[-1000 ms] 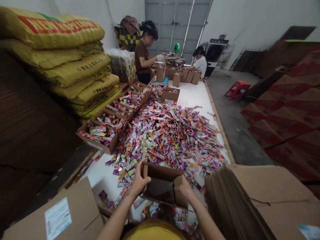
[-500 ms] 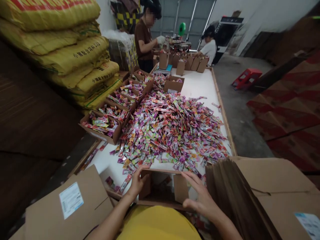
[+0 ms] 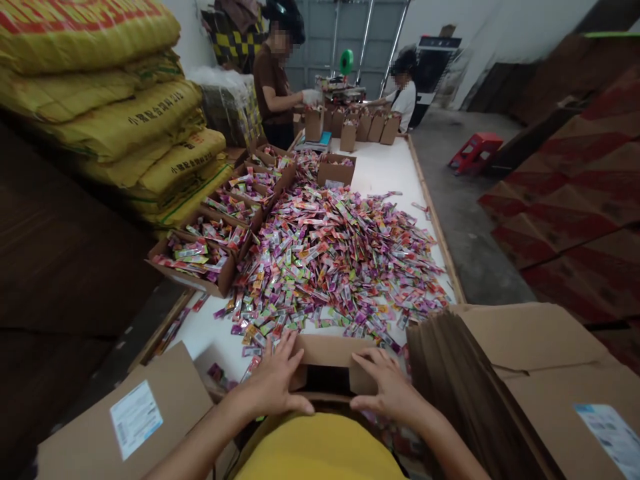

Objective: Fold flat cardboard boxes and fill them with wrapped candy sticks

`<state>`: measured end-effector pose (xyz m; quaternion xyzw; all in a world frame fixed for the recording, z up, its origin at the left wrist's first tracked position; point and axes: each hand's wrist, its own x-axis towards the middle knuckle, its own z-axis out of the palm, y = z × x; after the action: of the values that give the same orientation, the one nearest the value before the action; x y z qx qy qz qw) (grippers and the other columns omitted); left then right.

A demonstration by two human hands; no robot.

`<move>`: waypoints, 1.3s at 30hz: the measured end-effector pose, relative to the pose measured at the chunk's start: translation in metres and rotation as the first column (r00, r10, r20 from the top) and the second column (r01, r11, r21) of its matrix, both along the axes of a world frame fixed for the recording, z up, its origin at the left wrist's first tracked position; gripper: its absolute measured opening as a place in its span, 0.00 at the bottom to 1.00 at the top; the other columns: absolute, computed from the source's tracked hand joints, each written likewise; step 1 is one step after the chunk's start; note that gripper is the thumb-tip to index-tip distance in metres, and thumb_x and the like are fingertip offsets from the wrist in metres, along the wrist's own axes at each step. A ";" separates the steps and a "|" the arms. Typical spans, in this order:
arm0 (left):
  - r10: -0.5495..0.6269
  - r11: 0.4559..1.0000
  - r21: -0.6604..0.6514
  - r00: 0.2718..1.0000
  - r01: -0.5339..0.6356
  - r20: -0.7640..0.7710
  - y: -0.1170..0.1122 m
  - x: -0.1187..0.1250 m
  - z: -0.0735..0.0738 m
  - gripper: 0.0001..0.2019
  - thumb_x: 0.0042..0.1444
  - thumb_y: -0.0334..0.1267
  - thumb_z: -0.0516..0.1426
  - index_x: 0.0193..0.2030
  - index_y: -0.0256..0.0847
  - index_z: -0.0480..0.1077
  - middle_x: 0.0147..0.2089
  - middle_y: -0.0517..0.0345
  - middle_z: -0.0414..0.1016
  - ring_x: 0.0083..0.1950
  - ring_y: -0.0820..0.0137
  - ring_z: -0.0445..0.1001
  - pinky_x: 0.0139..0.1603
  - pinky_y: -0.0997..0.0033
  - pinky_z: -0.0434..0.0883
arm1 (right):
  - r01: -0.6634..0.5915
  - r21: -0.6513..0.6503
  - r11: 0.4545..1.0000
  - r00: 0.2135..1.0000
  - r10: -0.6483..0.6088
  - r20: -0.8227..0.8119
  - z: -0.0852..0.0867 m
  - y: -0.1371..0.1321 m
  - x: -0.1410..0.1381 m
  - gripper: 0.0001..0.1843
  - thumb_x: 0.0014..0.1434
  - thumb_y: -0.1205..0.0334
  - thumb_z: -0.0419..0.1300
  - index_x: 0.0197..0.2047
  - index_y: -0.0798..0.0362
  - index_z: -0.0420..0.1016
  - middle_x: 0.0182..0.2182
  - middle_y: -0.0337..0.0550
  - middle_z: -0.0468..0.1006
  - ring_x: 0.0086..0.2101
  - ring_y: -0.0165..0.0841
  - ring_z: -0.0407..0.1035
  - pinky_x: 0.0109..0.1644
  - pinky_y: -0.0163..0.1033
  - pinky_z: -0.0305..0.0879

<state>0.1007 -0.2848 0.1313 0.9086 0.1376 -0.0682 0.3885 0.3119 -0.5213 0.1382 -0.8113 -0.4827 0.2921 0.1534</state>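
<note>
A small brown cardboard box [image 3: 327, 350] stands close against my body at the near end of the white table [image 3: 375, 170]. Its far panel or flap shows as a plain brown strip, and the inside looks dark. My left hand [image 3: 277, 377] grips the box's left end, fingers over the far corner and thumb towards the near side. At the opposite end, my right hand [image 3: 387, 387] holds the box in the same way. Just beyond the box spreads a large heap of small colourful wrapped packets [image 3: 345, 247].
Open boxes of packets [image 3: 200, 267] line the table's left side. Flattened cardboard [image 3: 465, 380] is stacked at right, beside a large carton [image 3: 540, 340]; another carton [image 3: 125, 413] is at left. Yellow sacks [image 3: 130, 120] rise behind. Two people [image 3: 273, 87] work at the far end.
My left hand has come over the box's left corner and my right hand has closed in on its right end. The box's far panel now faces me more, and its opening looks narrower.
</note>
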 end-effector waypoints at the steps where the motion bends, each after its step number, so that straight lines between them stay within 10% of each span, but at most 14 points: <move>1: 0.012 0.999 0.049 1.000 -0.012 -0.002 -0.006 0.006 0.002 0.51 0.39 0.69 0.63 0.65 0.36 0.66 0.73 0.26 0.47 0.74 0.35 0.42 0.68 0.27 0.37 | 0.004 0.016 1.000 1.000 -0.005 0.017 0.000 0.003 0.002 0.46 0.42 0.31 0.68 0.61 0.44 0.71 0.57 0.51 0.70 0.59 0.52 0.59 0.63 0.54 0.54; 6: 0.027 0.965 0.251 0.982 -0.074 0.188 -0.013 0.037 -0.005 0.31 0.53 0.64 0.57 0.44 0.35 0.78 0.54 0.34 0.73 0.62 0.44 0.67 0.69 0.35 0.49 | 0.047 0.087 0.995 0.997 -0.052 0.063 -0.003 0.022 0.012 0.28 0.53 0.40 0.64 0.53 0.46 0.78 0.51 0.48 0.76 0.53 0.46 0.65 0.57 0.49 0.58; 10: -0.019 0.925 0.376 0.984 -0.049 0.176 -0.009 0.049 -0.017 0.15 0.56 0.49 0.61 0.35 0.38 0.75 0.45 0.46 0.73 0.50 0.55 0.70 0.51 0.53 0.68 | 0.088 0.063 0.994 0.966 -0.101 0.237 -0.014 0.039 0.010 0.15 0.56 0.52 0.66 0.45 0.50 0.76 0.43 0.46 0.78 0.47 0.43 0.68 0.50 0.47 0.58; 18: -0.026 0.826 0.558 0.985 -0.074 0.169 -0.039 0.059 -0.040 0.04 0.57 0.36 0.59 0.38 0.39 0.74 0.47 0.45 0.71 0.53 0.54 0.65 0.62 0.41 0.55 | 0.067 0.033 0.997 0.827 -0.074 0.558 -0.044 0.043 -0.019 0.10 0.58 0.56 0.64 0.41 0.49 0.70 0.44 0.47 0.72 0.47 0.46 0.62 0.49 0.50 0.53; 22: -0.077 0.897 0.442 0.974 -0.025 0.211 -0.043 0.051 -0.043 0.17 0.56 0.46 0.60 0.50 0.41 0.74 0.58 0.39 0.68 0.61 0.49 0.62 0.66 0.36 0.47 | 0.050 0.089 0.995 0.824 -0.092 0.559 -0.056 0.035 -0.026 0.07 0.63 0.57 0.57 0.42 0.49 0.72 0.42 0.49 0.71 0.47 0.46 0.61 0.50 0.52 0.54; 25: -0.309 0.910 0.352 0.923 0.217 0.230 -0.040 0.047 -0.045 0.46 0.45 0.60 0.64 0.69 0.50 0.57 0.74 0.36 0.44 0.73 0.36 0.41 0.65 0.26 0.37 | 0.045 0.240 0.970 0.908 -0.140 0.395 -0.064 0.032 -0.019 0.13 0.66 0.58 0.49 0.37 0.48 0.74 0.40 0.47 0.72 0.45 0.44 0.63 0.50 0.52 0.56; 29: -0.381 0.886 0.325 0.919 0.332 0.101 -0.030 0.063 -0.040 0.60 0.35 0.52 0.70 0.74 0.55 0.44 0.77 0.39 0.24 0.73 0.28 0.31 0.63 0.22 0.35 | 0.305 0.509 0.805 0.952 -0.264 -0.154 -0.070 0.030 0.012 0.15 0.61 0.51 0.54 0.34 0.49 0.78 0.37 0.47 0.75 0.43 0.42 0.67 0.51 0.50 0.61; 33: -0.260 0.938 0.252 0.963 0.236 0.065 0.000 0.079 -0.017 0.54 0.36 0.49 0.69 0.71 0.60 0.51 0.76 0.42 0.35 0.72 0.29 0.41 0.64 0.25 0.42 | 0.721 0.473 0.506 0.685 -0.417 -0.598 -0.079 0.029 0.056 0.19 0.54 0.46 0.58 0.42 0.50 0.75 0.37 0.45 0.75 0.37 0.38 0.70 0.46 0.49 0.67; 36: 0.123 0.970 0.193 0.984 -0.146 0.127 0.043 0.050 0.006 0.51 0.33 0.49 0.71 0.68 0.60 0.59 0.74 0.44 0.44 0.70 0.30 0.45 0.64 0.27 0.46 | 0.569 0.443 0.693 0.822 -0.472 -0.319 -0.107 0.041 0.051 0.19 0.55 0.48 0.50 0.37 0.53 0.75 0.31 0.47 0.74 0.31 0.39 0.68 0.39 0.52 0.69; 39: 0.618 0.772 -0.087 0.712 -0.629 0.332 0.084 -0.025 0.030 0.49 0.34 0.48 0.71 0.67 0.50 0.63 0.71 0.44 0.56 0.70 0.39 0.52 0.68 0.37 0.51 | 0.219 0.306 0.927 0.973 -0.183 -0.143 -0.148 0.076 -0.013 0.12 0.51 0.59 0.53 0.31 0.53 0.76 0.30 0.51 0.76 0.33 0.42 0.70 0.41 0.52 0.69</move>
<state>0.0755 -0.2004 0.1609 0.8123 0.3673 0.2278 0.3917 0.2992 -0.4450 -0.0096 -0.8033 -0.4283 0.2380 0.3387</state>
